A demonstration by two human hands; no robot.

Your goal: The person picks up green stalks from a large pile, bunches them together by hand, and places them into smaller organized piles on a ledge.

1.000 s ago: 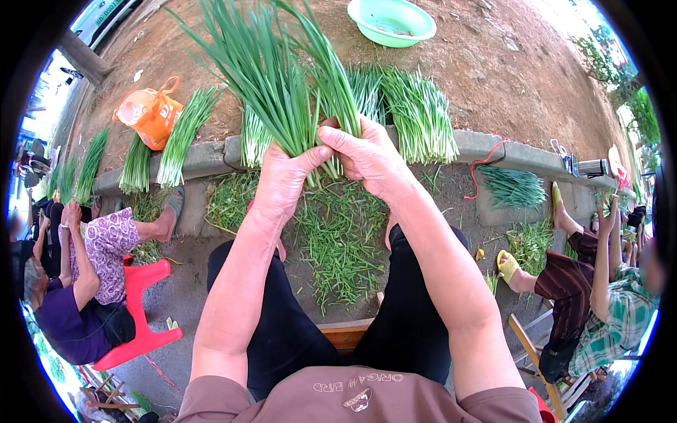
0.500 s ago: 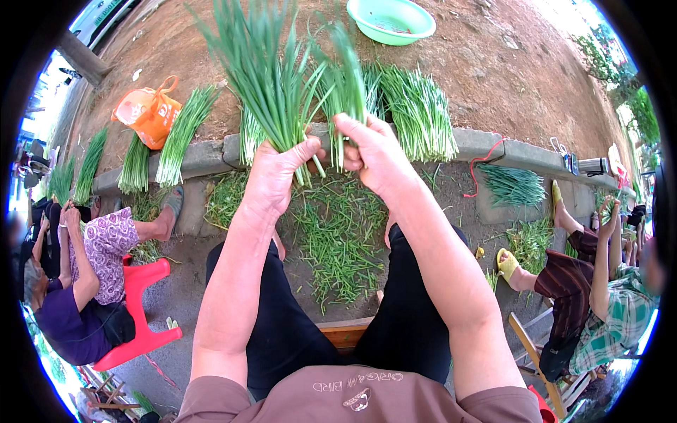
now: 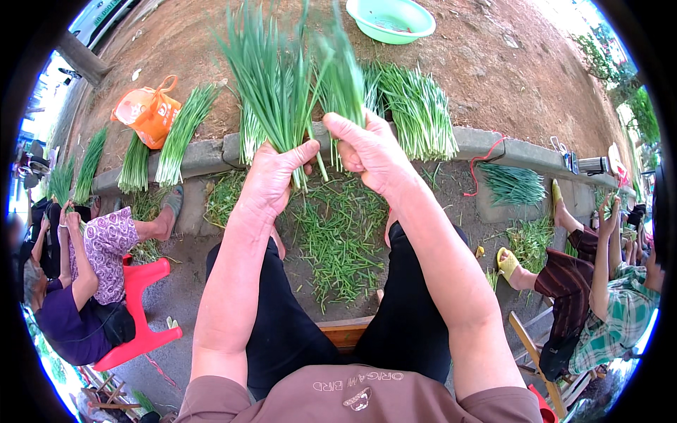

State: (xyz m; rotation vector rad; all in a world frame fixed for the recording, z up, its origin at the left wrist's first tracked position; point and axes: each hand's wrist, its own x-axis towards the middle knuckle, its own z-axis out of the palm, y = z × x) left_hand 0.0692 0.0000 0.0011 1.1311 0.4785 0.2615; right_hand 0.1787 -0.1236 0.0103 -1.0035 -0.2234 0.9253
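My left hand [image 3: 271, 175] is closed round the lower ends of a thick bunch of green garlic chives [image 3: 271, 99], its leaves fanning up and away from me. Close beside it on the right, my right hand [image 3: 370, 151] grips a smaller bunch of garlic chives [image 3: 344, 81], whose tips are blurred by motion. Both bunches are held roughly upright above the stone curb, with their leaves touching or overlapping between the hands. Under the hands, loose chive trimmings [image 3: 338, 247] cover the ground between my feet.
Sorted chive bundles [image 3: 417, 113] lean along the curb [image 3: 479, 146]. Beyond it are a pale green basin [image 3: 391, 21] and an orange bag [image 3: 151, 113]. Seated people flank me: one on a red stool [image 3: 144, 310], another in a plaid shirt [image 3: 620, 321]. A red string [image 3: 474, 176] hangs off the curb.
The bunch in my left hand has swung a little to the right. My right hand has shifted slightly, its thumb moving left, and its bunch tilts more to the left.
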